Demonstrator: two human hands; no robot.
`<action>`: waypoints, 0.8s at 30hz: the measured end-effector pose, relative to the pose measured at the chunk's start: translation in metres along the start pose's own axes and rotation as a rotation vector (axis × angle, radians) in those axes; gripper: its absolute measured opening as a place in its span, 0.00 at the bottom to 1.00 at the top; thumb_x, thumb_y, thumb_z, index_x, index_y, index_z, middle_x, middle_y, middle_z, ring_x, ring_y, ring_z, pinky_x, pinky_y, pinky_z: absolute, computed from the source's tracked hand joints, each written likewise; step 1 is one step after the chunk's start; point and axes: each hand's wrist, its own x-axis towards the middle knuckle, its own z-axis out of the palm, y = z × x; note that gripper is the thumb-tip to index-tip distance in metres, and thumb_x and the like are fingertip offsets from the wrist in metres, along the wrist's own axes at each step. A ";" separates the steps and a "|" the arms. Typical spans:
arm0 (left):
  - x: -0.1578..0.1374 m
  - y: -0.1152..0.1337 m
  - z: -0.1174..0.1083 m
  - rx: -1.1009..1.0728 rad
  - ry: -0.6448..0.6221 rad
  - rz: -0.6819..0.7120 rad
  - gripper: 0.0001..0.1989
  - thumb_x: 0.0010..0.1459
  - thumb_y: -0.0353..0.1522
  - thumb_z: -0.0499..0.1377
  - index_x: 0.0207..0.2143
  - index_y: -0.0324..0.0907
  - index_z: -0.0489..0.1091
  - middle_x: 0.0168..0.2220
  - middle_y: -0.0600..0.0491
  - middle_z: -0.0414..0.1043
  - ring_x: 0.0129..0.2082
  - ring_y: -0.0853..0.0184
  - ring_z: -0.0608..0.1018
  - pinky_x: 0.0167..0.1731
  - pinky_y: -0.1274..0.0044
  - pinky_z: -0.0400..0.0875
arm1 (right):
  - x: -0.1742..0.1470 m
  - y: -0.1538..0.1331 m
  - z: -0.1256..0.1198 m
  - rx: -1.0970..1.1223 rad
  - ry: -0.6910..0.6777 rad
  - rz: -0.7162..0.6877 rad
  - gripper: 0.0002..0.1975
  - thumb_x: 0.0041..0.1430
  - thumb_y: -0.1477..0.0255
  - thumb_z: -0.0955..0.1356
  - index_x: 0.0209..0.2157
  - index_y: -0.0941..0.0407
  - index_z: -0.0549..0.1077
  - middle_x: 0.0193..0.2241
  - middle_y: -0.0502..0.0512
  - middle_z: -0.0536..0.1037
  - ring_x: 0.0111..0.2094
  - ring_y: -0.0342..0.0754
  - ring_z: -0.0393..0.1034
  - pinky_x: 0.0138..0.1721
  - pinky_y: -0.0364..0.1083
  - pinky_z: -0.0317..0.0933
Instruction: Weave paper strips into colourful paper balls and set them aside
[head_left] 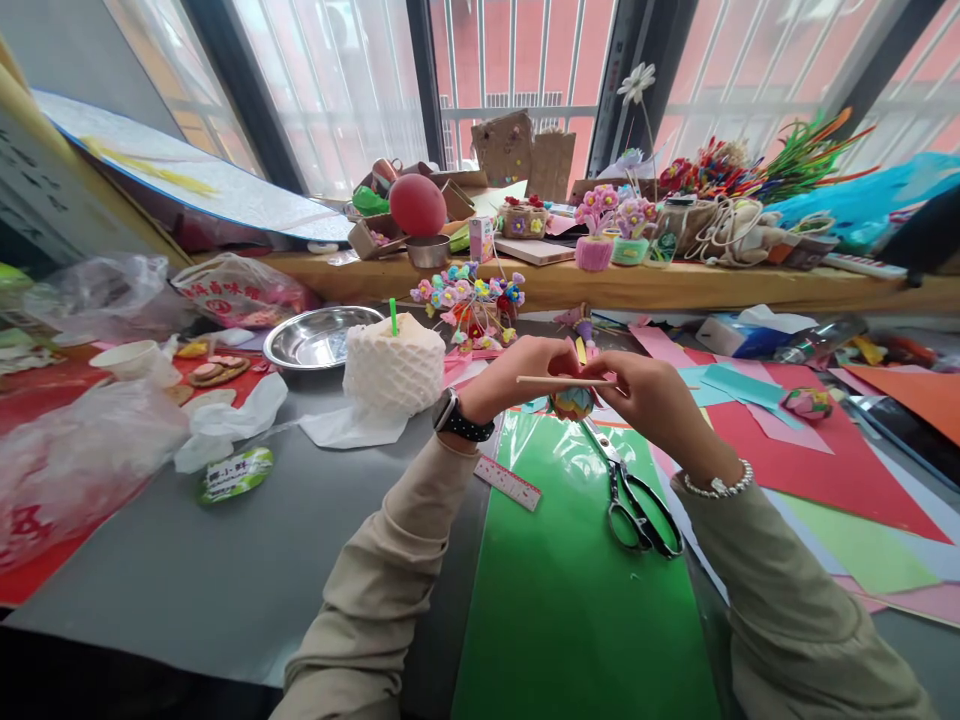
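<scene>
Both of my hands meet above the far end of a green mat [570, 600]. Between them is a small blue and yellow folded-paper flower [572, 403], partly hidden by fingers. My left hand [529, 375], with a watch on the wrist, is closed on the flower's left side. My right hand [643, 392] is closed on a thin wooden stick [551, 381], which lies level across the front of the fingers. A bit of yellow paper [580, 350] shows between the fingertips. Dark-handled scissors [630, 495] lie just below the hands, blades pointing toward the flower.
A small ruler [508, 483] rests at the mat's left edge. Farther left stand a white foam-wrapped cup [394, 370] with a green straw and a metal bowl [289, 340]. Coloured paper sheets [810, 460] spread at right. Craft flowers [596, 210] crowd the windowsill.
</scene>
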 end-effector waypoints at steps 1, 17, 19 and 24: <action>0.000 0.000 0.000 0.004 0.009 0.001 0.10 0.49 0.36 0.55 0.28 0.36 0.68 0.26 0.53 0.71 0.25 0.73 0.71 0.22 0.84 0.60 | 0.000 0.000 0.000 0.003 0.011 -0.001 0.08 0.49 0.77 0.63 0.32 0.56 0.71 0.25 0.53 0.74 0.23 0.43 0.63 0.25 0.42 0.53; -0.003 0.004 0.003 -0.015 0.073 0.011 0.08 0.50 0.33 0.54 0.27 0.36 0.67 0.24 0.54 0.69 0.22 0.76 0.69 0.18 0.85 0.58 | 0.002 0.003 -0.003 0.016 0.027 0.005 0.08 0.48 0.77 0.63 0.30 0.57 0.72 0.21 0.52 0.72 0.21 0.42 0.61 0.23 0.41 0.52; -0.002 0.006 0.004 0.009 0.090 0.014 0.10 0.50 0.35 0.54 0.27 0.36 0.67 0.23 0.54 0.69 0.22 0.76 0.69 0.18 0.85 0.57 | 0.002 0.002 -0.003 0.018 0.035 0.005 0.08 0.48 0.77 0.63 0.31 0.57 0.72 0.22 0.52 0.72 0.21 0.42 0.61 0.23 0.41 0.52; -0.002 0.009 0.004 0.121 0.127 -0.023 0.12 0.49 0.37 0.55 0.23 0.35 0.67 0.21 0.54 0.69 0.20 0.76 0.67 0.18 0.84 0.55 | 0.001 0.002 -0.002 0.007 0.041 -0.012 0.08 0.49 0.77 0.62 0.31 0.57 0.72 0.23 0.53 0.73 0.22 0.42 0.62 0.23 0.41 0.52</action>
